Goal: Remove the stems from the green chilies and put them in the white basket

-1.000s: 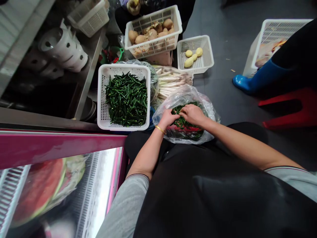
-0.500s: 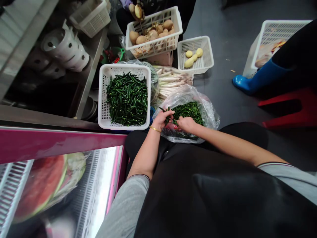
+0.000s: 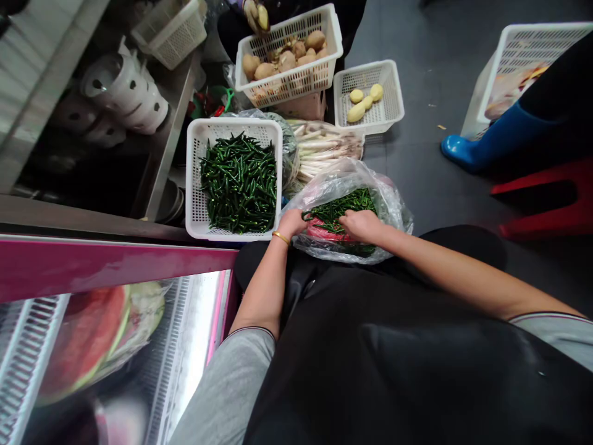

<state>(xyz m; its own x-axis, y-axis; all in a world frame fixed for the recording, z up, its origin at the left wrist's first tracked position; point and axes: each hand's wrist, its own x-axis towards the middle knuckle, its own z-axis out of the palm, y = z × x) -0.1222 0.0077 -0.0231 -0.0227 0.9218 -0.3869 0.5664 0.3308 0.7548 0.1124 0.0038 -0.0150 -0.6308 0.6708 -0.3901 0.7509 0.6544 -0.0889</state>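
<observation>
A clear plastic bag (image 3: 398,213) of thin green chilies (image 3: 347,204) lies open in front of me, with a red patch showing inside. My left hand (image 3: 293,222), a gold bangle at its wrist, is closed at the bag's left side. Dark green chilies (image 3: 306,215) stick out by its fingertips; the rest of its grip is hidden. My right hand (image 3: 361,224) is over the bag's middle, fingers pinched together among the chilies; what they hold is too small to make out. To the left, a white basket (image 3: 197,216) holds a heap of dark green chilies (image 3: 238,185).
Behind the bag lie long white-stemmed vegetables (image 3: 324,148). Beyond are a basket of brown potatoes (image 3: 287,60) and a basket with peeled ones (image 3: 356,111). A co-worker's gloved hand (image 3: 256,16) holds a potato. A blue boot (image 3: 491,139) and red stool (image 3: 546,185) are right.
My left hand has moved slightly left and down, turning over, and fewer chilies show in it. My right hand has shifted a little right, uncovering more of the red patch.
</observation>
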